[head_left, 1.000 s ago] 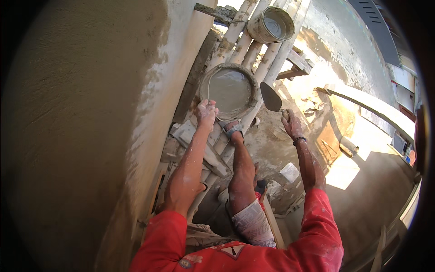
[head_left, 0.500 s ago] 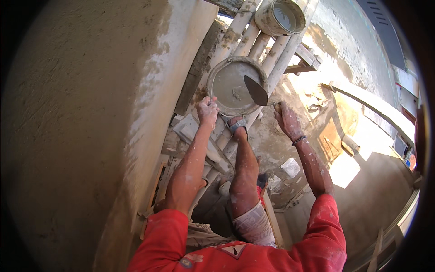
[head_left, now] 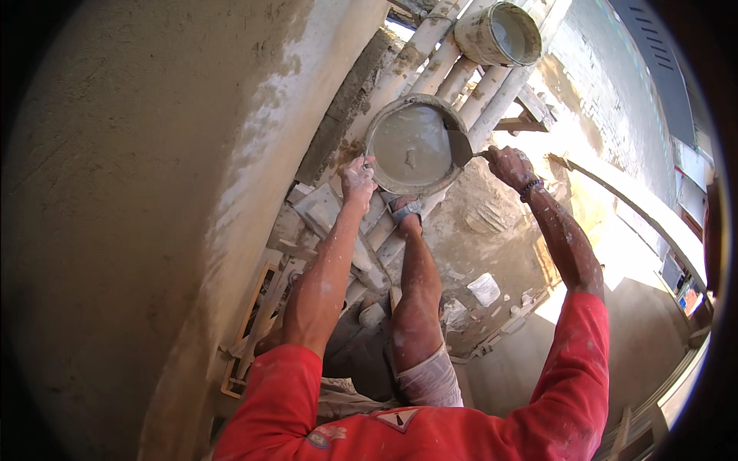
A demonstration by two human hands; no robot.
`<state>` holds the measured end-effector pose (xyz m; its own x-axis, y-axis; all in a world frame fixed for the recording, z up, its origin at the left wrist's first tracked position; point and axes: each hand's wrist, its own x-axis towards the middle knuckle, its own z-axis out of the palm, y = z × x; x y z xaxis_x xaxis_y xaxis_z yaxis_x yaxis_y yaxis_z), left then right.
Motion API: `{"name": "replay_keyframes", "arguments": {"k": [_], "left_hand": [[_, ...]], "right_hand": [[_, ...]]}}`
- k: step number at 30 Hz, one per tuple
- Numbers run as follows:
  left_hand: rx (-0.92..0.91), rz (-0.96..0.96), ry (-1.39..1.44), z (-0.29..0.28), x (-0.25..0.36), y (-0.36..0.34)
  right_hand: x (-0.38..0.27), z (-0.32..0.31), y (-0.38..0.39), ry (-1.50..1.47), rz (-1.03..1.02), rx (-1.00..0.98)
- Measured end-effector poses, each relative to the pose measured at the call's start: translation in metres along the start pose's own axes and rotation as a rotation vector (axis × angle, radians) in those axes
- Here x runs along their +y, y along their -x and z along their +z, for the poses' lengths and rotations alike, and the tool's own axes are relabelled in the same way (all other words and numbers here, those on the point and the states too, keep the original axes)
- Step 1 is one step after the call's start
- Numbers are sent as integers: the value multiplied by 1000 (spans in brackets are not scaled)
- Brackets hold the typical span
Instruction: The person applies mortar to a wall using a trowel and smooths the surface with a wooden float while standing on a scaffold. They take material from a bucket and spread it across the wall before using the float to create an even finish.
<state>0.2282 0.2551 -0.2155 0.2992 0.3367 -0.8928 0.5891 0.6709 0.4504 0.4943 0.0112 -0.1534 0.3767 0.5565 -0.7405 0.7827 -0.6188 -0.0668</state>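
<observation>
My left hand [head_left: 358, 181] grips the near rim of a round pan [head_left: 413, 146] filled with wet grey mortar, which rests on bamboo scaffold poles [head_left: 492, 96]. My right hand [head_left: 510, 164] is closed around the handle of a trowel [head_left: 460, 147], and its blade dips into the right side of the mortar. My bare leg and sandalled foot [head_left: 405, 211] stand on the poles just below the pan. Both arms wear red sleeves.
A rough plastered wall [head_left: 138, 192] fills the left. A second bucket [head_left: 500, 34] sits higher on the poles. Far below lie sandy ground [head_left: 492, 230], scattered bricks and boards, a wooden frame [head_left: 250, 330] and a low wall edge [head_left: 638, 207] at the right.
My right hand has brought the trowel leftward from beside the pan into the mortar. My left hand keeps its hold on the rim.
</observation>
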Motion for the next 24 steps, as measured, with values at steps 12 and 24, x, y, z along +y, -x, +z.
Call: {"name": "replay_keyframes", "arguments": {"k": [12,24], "left_hand": [[55,102,-152,3,1,3],[43,76,-187,9,-1,10]], "right_hand": [[-27,82,14,-536,50,55],[-37,79,24,-428,123,37]]}}
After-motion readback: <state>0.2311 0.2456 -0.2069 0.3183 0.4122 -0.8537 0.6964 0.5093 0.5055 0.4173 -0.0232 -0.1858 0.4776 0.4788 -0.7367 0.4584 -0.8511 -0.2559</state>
